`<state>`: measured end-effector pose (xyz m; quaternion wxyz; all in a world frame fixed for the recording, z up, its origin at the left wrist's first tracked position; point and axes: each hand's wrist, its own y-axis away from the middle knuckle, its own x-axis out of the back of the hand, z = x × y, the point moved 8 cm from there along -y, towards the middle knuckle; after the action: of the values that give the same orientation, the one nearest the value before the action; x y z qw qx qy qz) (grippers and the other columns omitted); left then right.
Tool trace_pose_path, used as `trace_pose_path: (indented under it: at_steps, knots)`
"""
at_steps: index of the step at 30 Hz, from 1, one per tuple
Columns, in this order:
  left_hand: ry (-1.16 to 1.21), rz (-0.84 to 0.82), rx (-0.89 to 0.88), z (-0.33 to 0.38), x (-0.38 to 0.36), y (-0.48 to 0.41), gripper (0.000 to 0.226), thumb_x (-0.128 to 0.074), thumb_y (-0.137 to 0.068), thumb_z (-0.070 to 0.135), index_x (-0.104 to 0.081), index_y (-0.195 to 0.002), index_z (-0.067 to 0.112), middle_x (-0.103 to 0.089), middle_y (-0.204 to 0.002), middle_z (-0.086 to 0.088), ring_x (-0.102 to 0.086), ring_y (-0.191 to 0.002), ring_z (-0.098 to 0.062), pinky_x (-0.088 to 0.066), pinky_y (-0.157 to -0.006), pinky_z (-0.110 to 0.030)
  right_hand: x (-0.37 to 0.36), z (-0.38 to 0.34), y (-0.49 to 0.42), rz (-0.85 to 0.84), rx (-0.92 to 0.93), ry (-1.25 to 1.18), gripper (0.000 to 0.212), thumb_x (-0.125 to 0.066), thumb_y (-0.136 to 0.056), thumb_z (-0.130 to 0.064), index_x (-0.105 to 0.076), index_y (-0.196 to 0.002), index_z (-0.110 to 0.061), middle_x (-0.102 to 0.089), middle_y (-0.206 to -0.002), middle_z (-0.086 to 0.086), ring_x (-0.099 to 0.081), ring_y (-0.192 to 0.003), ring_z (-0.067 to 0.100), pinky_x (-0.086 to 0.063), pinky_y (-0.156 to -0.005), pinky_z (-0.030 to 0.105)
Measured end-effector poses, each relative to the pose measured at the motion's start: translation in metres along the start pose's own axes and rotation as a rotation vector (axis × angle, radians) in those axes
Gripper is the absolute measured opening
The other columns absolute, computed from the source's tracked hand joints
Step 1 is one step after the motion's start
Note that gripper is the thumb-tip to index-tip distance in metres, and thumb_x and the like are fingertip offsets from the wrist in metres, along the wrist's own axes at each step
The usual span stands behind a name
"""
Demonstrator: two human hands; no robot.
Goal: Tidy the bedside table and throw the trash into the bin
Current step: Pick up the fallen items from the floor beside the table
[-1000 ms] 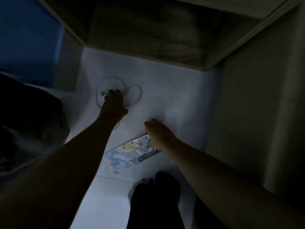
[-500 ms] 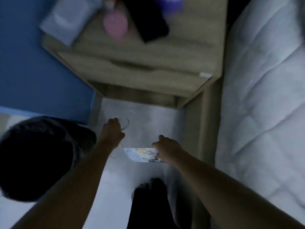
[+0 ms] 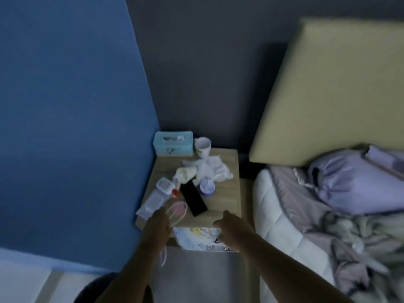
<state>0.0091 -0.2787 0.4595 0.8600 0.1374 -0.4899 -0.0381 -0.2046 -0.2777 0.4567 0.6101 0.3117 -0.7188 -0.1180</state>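
Note:
My left hand [image 3: 158, 224] is closed on a thin white cable [image 3: 175, 217] whose loops hang over the front edge of the wooden bedside table [image 3: 227, 193]. My right hand [image 3: 231, 228] grips a flat printed scissors package [image 3: 196, 238] at the table's front. On the table lie crumpled white tissues [image 3: 209, 169], a tipped paper cup [image 3: 185, 173], a black phone [image 3: 193, 199], a purple-lidded jar [image 3: 207, 186], a pink round thing [image 3: 179, 208], a wet-wipes pack [image 3: 152, 203] and a small white box [image 3: 164, 185].
A teal tissue box [image 3: 173, 142] and a white mug [image 3: 202, 146] stand at the table's back. A blue wall [image 3: 65, 127] is on the left. The bed with a lilac pillow [image 3: 349, 182] and beige headboard [image 3: 338, 95] is on the right. A dark bin rim [image 3: 96, 287] shows bottom left.
Both hands have risen from the floor under the table to its front edge, carrying the cable and the package. The view has swung up from the floor onto the tabletop.

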Motion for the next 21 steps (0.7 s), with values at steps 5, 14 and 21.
trace_pose_path:
  at_steps: [5, 14, 21]
  knots:
    - [0.084, 0.109, 0.029, 0.059, 0.100, -0.018, 0.039, -0.056, -0.090, 0.014, -0.050, -0.125, -0.002, -0.056, -0.124, -0.020, -0.054, -0.117, -0.032, -0.039, -0.092, -0.031, 0.090, 0.008, -0.002, 0.130, -0.067, -0.207, 0.052, -0.064, -0.083, -0.043, -0.054, -0.132, -0.026, -0.046, -0.134, 0.010, -0.053, -0.118, 0.029, -0.045, -0.092, 0.030]
    - [0.080, 0.180, 0.123, 0.073, 0.123, -0.127, 0.032, -0.058, -0.089, 0.015, -0.054, -0.108, -0.009, -0.058, -0.112, -0.031, -0.055, -0.107, -0.040, -0.041, -0.085, -0.040, 0.154, 0.052, -0.091, 0.261, -0.182, -0.608, 0.051, -0.067, -0.085, -0.033, -0.057, -0.131, -0.013, -0.062, -0.125, 0.016, -0.061, -0.109, 0.030, -0.046, -0.079, 0.030]
    - [0.132, 0.146, 0.212, 0.047, 0.068, -0.220, 0.025, -0.059, -0.086, 0.012, -0.060, -0.099, -0.009, -0.064, -0.104, -0.030, -0.060, -0.100, -0.042, -0.044, -0.082, -0.041, 0.124, 0.077, -0.178, 0.206, -0.212, -0.770, 0.053, -0.065, -0.088, -0.034, -0.053, -0.134, -0.012, -0.060, -0.129, 0.012, -0.059, -0.112, 0.028, -0.042, -0.077, 0.025]
